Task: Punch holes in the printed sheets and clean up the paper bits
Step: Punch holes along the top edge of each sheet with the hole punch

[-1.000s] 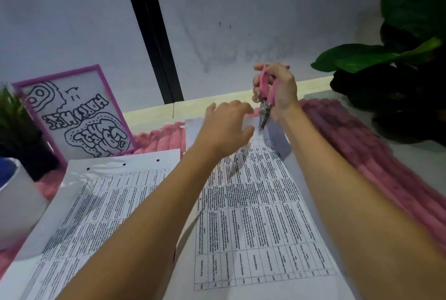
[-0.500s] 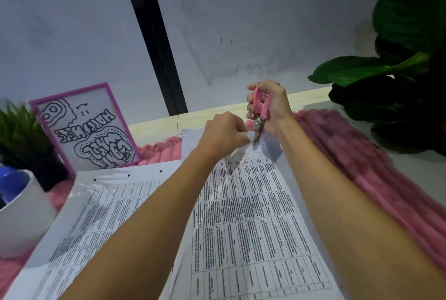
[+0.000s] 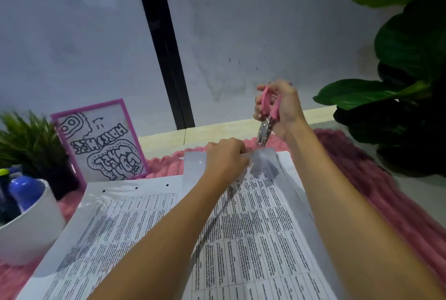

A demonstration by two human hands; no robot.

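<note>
- Here, the right hand [image 3: 282, 109] clenches a pink-handled hole punch [image 3: 265, 128], its metal head just above the far edge of the printed sheet [image 3: 260, 227].
- The left hand [image 3: 226, 157] pinches that edge; the sheet lies on a pink mat [image 3: 386, 191].

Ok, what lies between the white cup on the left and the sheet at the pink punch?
In the head view, a second printed sheet lies there on the pink mat, with three holes along its far edge.

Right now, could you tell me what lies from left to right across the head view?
Small green plant, pink-framed picture, black wall strip, left hand, pink hole punch, large leafy plant.
</note>
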